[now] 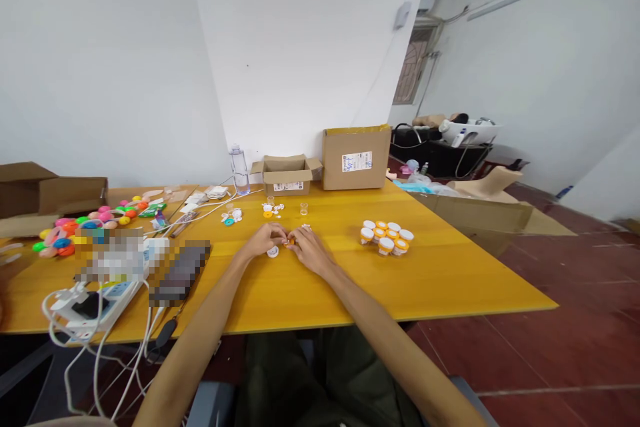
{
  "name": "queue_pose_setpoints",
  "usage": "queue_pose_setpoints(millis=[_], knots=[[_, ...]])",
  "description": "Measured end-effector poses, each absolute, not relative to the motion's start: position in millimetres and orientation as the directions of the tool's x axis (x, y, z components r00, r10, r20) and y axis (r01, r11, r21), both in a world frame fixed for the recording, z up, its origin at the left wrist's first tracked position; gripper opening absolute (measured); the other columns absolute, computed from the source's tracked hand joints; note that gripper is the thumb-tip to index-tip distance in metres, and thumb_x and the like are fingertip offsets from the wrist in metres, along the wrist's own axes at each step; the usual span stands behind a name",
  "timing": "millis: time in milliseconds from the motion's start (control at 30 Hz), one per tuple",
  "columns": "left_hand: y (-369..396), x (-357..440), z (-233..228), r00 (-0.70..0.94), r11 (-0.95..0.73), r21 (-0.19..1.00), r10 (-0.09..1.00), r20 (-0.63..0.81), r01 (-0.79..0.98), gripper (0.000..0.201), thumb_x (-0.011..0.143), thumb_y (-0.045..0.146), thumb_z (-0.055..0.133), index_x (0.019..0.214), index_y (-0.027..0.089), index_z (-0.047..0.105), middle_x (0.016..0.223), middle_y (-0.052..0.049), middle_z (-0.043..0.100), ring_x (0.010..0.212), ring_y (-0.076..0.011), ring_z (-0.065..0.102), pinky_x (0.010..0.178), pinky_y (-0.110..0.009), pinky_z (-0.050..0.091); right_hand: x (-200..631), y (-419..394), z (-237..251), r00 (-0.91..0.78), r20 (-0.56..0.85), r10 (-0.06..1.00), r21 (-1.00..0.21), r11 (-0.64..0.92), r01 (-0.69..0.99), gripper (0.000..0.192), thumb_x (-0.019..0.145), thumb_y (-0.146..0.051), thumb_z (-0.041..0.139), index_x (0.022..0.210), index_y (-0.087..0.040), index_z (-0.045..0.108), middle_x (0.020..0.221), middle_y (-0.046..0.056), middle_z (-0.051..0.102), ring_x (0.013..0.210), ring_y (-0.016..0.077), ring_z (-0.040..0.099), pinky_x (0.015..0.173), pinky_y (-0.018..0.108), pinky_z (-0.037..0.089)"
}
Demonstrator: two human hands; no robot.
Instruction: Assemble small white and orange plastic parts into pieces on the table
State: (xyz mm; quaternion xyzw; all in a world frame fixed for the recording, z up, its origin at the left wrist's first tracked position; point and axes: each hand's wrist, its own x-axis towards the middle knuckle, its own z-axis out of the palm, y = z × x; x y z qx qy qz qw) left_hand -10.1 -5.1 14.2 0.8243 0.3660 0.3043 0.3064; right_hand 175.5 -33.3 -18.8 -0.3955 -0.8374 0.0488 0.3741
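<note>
My left hand (267,240) and my right hand (309,250) meet over the table, fingertips pinched together around a small orange piece (291,241). Fingers hide most of that piece, so its exact kind cannot be made out. Under my left hand lies a round white part (273,251) on the tabletop. Small white parts (306,227) show just behind my right hand. Farther back are a clear plastic cup (304,209), an orange ring (268,214) among white pieces, and a teal ring (229,221) beside more white pieces.
Several small white-and-orange lidded tubs (393,231) stand grouped at right on the yellow table (450,287). An open carton (286,180), a closed box (356,159) and a bottle (239,170) line the back. At left are a power strip (117,290), cables and colourful plastic pieces (95,220).
</note>
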Motion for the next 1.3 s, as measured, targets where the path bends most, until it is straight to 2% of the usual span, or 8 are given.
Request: queue_pose_setpoints(millis=[333, 700, 800, 1033, 1300], knots=[[-4, -14, 18, 0.520, -0.531, 0.761, 0.799, 0.303, 0.373, 0.021, 0.079, 0.033, 0.070, 0.064, 0.018, 0.072, 0.085, -0.005, 0.074, 0.084, -0.0177, 0.066, 0.084, -0.032, 0.050, 176, -31, -21, -0.402, 0.595, 0.696, -0.399, 0.690, 0.603, 0.015, 0.083, -0.011, 0.066, 0.088, -0.024, 0.060, 0.093, 0.004, 0.067, 0.092, 0.0215, 0.059, 0.084, 0.035, 0.046], [2, -12, 11, 0.393, -0.541, 0.730, 0.832, 0.392, 0.417, 0.015, 0.077, 0.025, 0.066, 0.064, 0.020, 0.071, 0.085, -0.004, 0.075, 0.084, -0.0184, 0.066, 0.085, -0.033, 0.051, 174, -40, -14, -0.409, 0.557, 0.722, -0.474, 0.682, 0.558, 0.020, 0.082, -0.017, 0.071, 0.095, -0.024, 0.058, 0.097, 0.002, 0.066, 0.094, 0.0195, 0.061, 0.083, 0.032, 0.047], [4, -10, 11, 0.378, -0.542, 0.719, 0.835, 0.400, 0.436, 0.015, 0.077, 0.024, 0.065, 0.065, 0.021, 0.072, 0.088, -0.005, 0.075, 0.087, -0.0189, 0.066, 0.087, -0.034, 0.051, 171, -40, -13, -0.359, 0.572, 0.737, -0.496, 0.660, 0.565, 0.020, 0.081, -0.017, 0.070, 0.095, -0.024, 0.057, 0.098, 0.002, 0.066, 0.094, 0.0197, 0.061, 0.085, 0.033, 0.047], [7, -3, 9, 0.381, -0.539, 0.709, 0.837, 0.392, 0.454, 0.013, 0.076, 0.025, 0.067, 0.065, 0.021, 0.072, 0.091, -0.005, 0.075, 0.088, -0.0198, 0.067, 0.085, -0.034, 0.051, 174, -31, -14, -0.111, 0.651, 0.751, -0.519, 0.547, 0.657, 0.017, 0.085, -0.008, 0.052, 0.090, -0.023, 0.055, 0.091, 0.004, 0.066, 0.089, 0.0205, 0.061, 0.081, 0.033, 0.048], [7, 1, 8, 0.380, -0.560, 0.703, 0.824, 0.419, 0.438, 0.013, 0.080, 0.030, 0.068, 0.072, 0.022, 0.075, 0.093, -0.005, 0.074, 0.090, -0.0203, 0.065, 0.090, -0.036, 0.050, 180, -24, -21, -0.125, 0.654, 0.746, -0.465, 0.528, 0.710, 0.016, 0.087, -0.010, 0.049, 0.092, -0.023, 0.056, 0.092, 0.007, 0.065, 0.090, 0.0234, 0.060, 0.080, 0.035, 0.048]])
